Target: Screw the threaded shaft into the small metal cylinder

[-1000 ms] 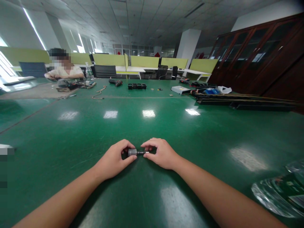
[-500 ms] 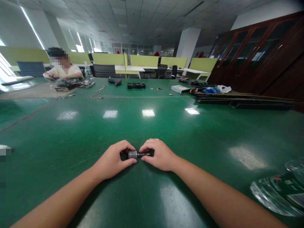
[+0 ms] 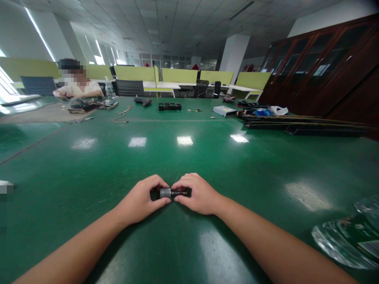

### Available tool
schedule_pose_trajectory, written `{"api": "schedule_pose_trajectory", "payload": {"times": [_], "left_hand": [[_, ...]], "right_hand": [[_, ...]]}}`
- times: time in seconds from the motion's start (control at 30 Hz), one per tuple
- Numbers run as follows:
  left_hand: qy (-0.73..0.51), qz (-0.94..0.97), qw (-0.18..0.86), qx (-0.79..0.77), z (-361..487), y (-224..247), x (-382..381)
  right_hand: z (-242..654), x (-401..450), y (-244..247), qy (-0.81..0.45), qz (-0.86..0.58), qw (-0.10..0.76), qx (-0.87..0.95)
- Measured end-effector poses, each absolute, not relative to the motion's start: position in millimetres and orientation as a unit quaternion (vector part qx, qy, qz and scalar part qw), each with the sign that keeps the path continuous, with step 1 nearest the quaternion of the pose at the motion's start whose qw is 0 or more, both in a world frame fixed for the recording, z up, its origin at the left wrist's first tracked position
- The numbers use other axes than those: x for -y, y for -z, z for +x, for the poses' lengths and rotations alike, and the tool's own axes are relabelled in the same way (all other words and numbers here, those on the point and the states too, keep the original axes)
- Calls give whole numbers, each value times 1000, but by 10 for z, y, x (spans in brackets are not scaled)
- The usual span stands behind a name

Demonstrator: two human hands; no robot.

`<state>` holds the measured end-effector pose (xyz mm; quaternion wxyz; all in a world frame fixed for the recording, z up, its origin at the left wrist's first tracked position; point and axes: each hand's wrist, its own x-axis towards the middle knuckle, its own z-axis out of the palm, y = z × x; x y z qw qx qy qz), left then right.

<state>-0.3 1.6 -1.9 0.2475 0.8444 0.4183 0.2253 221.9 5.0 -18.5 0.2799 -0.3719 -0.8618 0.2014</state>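
Note:
A small metal cylinder with a thin dark shaft [image 3: 166, 192] lies sideways just over the green table, its thick grey body on the left and the shaft pointing right. My left hand [image 3: 145, 199] curls around the body, thumb below and index finger above. From the other side, my right hand [image 3: 199, 193] closes around the shaft, its thumb and index finger near where shaft and body meet. The shaft's tip runs into the shadow of my right palm. The fingertips of both hands almost meet at the part's middle.
A clear plastic bottle [image 3: 349, 240] lies at the near right of the green table [image 3: 177, 161]. Farther back are a cordless drill [image 3: 143, 101], a black block [image 3: 169, 106], a white box [image 3: 224, 111] and long black bars [image 3: 266, 124]. A person [image 3: 78, 86] sits at the far left.
My right thumb and index finger have shifted slightly left along the shaft, closer to the cylinder's body. My left hand and the part have stayed in place.

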Motion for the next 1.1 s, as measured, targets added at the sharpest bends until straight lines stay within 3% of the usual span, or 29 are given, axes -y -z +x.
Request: {"api": "schedule_pose_trajectory", "payload": {"times": [1.1], "left_hand": [[-217,836,254,-435,22,-18,11]], "right_hand": [[2227,-68,186,-194,-371,287,861]]}}
